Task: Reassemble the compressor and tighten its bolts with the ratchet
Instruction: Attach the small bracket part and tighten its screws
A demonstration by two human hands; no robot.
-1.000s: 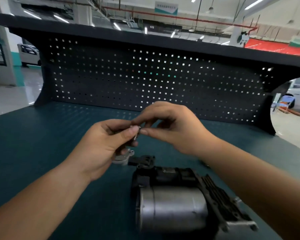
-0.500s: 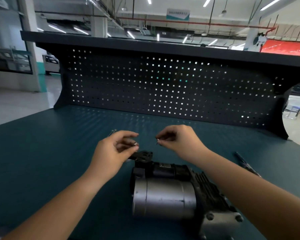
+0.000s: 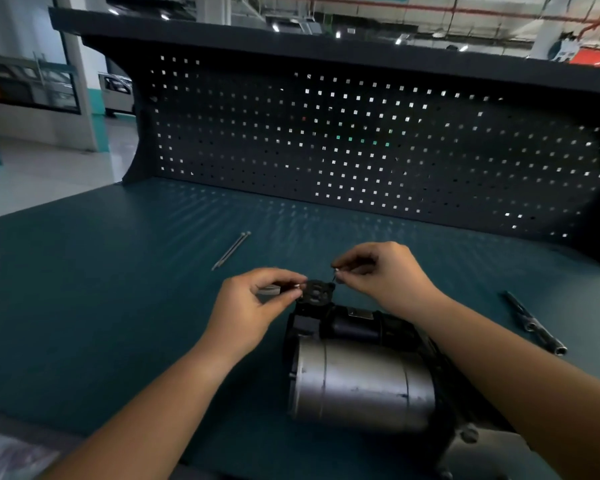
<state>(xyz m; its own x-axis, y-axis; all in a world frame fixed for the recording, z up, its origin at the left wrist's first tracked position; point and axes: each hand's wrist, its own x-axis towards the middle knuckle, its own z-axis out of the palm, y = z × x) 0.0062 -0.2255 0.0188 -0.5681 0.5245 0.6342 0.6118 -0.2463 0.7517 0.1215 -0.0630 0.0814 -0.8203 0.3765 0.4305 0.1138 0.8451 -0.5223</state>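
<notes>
At 5 o'clock, nearest, compressor (image 3: 361,382) on its side close to the front bench edge, silver drum facing the viewer, black plate (image 3: 316,292) at its far end toward 12. Forearms on both flanks, the right one crossing over its right side. Open bench (image 3: 84,306) from 7 to 10 o'clock, out to the left edge.

Just past the drum, at centre, left hand (image 3: 253,306) at the plate's 9 o'clock, thumb and forefinger pinching a small silver piece (image 3: 296,285); kind not clear. At the plate's 1 o'clock, right hand (image 3: 385,275), fingertips pinching a thin bolt (image 3: 334,274), tip down just above the plate's corner. Hands apart, plate between them.

At 3 o'clock, well apart from the compressor, ratchet (image 3: 534,323) flat on the bench, lying slantwise. At 11 o'clock, beyond the left hand, two long bolts (image 3: 231,251) side by side, touching, flat on the surface.

Teal mat underfoot of it all, dotted with light spots toward 12. Across the back, dark pegboard (image 3: 361,140) standing upright, shelf (image 3: 291,36) on top. At 9 to 10 o'clock, beyond the left edge, pale workshop floor (image 3: 49,168); overhead at 12, ceiling lights.
</notes>
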